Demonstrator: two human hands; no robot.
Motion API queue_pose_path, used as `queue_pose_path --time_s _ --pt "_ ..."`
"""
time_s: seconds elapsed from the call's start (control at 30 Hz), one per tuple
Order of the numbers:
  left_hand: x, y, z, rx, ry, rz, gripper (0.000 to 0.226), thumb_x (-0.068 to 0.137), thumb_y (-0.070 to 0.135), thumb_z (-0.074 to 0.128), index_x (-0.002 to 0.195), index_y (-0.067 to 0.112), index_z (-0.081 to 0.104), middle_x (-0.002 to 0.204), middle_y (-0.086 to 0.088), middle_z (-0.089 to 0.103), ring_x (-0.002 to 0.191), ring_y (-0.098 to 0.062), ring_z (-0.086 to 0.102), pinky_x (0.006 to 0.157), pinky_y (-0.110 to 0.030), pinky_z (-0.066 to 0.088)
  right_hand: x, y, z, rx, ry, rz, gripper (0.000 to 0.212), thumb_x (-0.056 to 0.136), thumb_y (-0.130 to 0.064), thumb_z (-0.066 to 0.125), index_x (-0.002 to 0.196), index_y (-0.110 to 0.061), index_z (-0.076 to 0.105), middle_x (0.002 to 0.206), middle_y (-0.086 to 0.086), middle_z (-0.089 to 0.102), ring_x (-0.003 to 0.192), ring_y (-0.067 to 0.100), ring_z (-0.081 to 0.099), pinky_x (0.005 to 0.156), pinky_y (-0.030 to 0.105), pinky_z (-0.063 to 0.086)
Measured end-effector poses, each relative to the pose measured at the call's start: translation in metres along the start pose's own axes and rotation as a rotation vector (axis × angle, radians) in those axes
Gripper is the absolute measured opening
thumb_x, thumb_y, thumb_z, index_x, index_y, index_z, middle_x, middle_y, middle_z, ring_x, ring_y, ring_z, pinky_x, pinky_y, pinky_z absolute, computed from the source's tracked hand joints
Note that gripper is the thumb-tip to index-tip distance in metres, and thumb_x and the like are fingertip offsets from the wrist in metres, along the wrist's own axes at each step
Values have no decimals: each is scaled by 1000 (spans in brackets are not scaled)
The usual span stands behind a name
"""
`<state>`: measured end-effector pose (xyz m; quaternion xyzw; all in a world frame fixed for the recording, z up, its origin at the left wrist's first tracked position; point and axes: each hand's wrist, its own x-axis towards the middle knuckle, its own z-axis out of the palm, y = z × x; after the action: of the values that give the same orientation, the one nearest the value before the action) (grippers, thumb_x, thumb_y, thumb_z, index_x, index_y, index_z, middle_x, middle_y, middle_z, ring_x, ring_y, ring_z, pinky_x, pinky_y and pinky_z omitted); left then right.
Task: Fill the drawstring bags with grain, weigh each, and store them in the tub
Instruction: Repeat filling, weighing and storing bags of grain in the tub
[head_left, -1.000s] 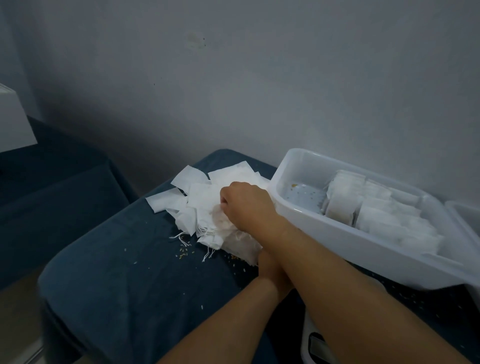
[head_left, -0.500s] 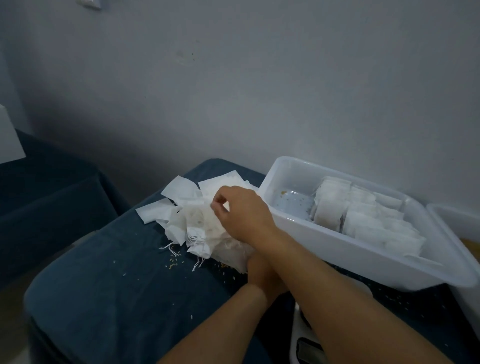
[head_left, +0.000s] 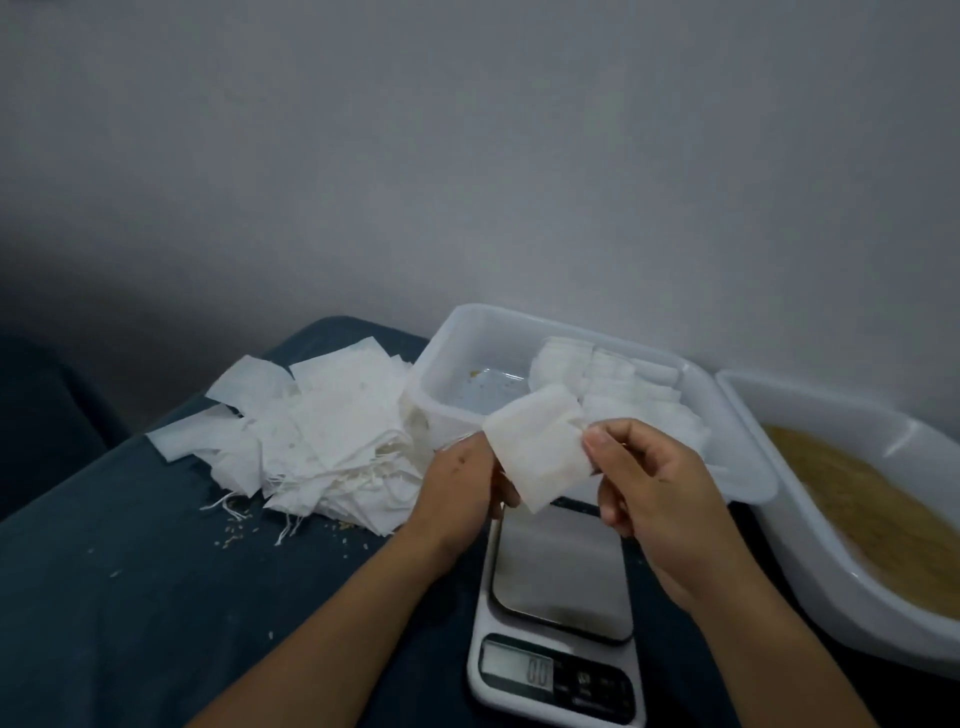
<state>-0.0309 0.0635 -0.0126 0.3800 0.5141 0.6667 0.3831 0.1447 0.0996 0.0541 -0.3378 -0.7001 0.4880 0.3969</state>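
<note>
Dark blue tabletop (head_left: 130, 597), and both hands, left hand (head_left: 462, 486) and right hand (head_left: 657, 499), pinch one empty drawstring bag (head_left: 540, 449) above the scale (head_left: 561, 613); looks feather-light and floppy, best taken at its edges.

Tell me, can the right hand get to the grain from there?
Probably yes: the right hand is beside the grain, whose bin is open on top, but its fingers hold a bag.

Thin matt cloth bag (head_left: 537, 453); glossy plastic tub (head_left: 727, 415); brushed-metal scale (head_left: 561, 566).
</note>
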Motion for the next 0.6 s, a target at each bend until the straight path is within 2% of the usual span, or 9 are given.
queue_pose_path --time_s 0.07,0.17,0.23,0.3,0.37,0.4,0.5,0.57,0.6 --pt "-2 2 1 -115 -89 -46 54 109 48 39 90 14 77 70 -8 70 59 -16 62 50 -24 46 -7 16 -19 -10 50 45 19 101 -29 65 85 -28 77 62 -8 62 49 9 50 47 19 41" --pt "-2 -2 6 -218 -176 -101 69 96 72 44 99 14 82 85 -16 71 67 -19 65 53 -29 51 -13 34 -34 -65 30 81 18 102 -25 66 87 -29 77 67 -5 66 52 10 57 48 20 45" --pt "-6 -4 8 -190 -199 -78 74 86 77 49 107 13 80 94 -17 74 74 -20 66 57 -30 53 -14 42 -36 -82 -1 99 20 103 -22 65 88 -30 76 71 -4 68 55 13 61 49 20 46" --pt "-9 -7 9 -78 -224 16 61 85 72 53 107 23 82 96 -8 77 77 -17 68 61 -29 55 -13 46 -34 -71 3 109 19 103 -23 65 89 -31 75 69 -5 68 57 13 62 50 20 47" --pt "-12 -8 10 154 -213 204 34 89 61 62 97 34 80 83 4 74 72 -9 66 61 -24 53 -13 48 -33 -70 11 110 18 103 -24 65 89 -32 75 70 -5 69 57 13 63 50 21 48" --pt "-12 -9 10 255 -185 303 25 91 55 65 90 33 78 76 8 71 67 -5 63 60 -21 50 -13 48 -33 -91 9 99 18 103 -25 66 89 -33 75 71 -5 70 57 13 64 51 21 48" --pt "-11 -11 8 423 -51 442 26 92 48 70 77 27 71 68 8 66 60 -3 59 57 -17 45 -14 51 -35 -289 49 8 16 101 -31 67 87 -34 73 77 -12 73 57 6 65 55 16 49" --pt "-9 -12 6 481 53 496 27 89 47 72 74 25 70 69 8 66 62 -8 61 58 -17 44 -15 53 -36 -445 157 -108 4 99 -37 68 98 -36 72 83 -18 72 64 2 64 61 12 48" --pt "-9 -12 5 520 93 538 26 89 46 72 73 25 70 70 9 66 63 -9 61 58 -16 44 -15 54 -36 -524 220 -186 9 98 -39 68 106 -35 71 86 -19 70 66 3 63 62 11 47"
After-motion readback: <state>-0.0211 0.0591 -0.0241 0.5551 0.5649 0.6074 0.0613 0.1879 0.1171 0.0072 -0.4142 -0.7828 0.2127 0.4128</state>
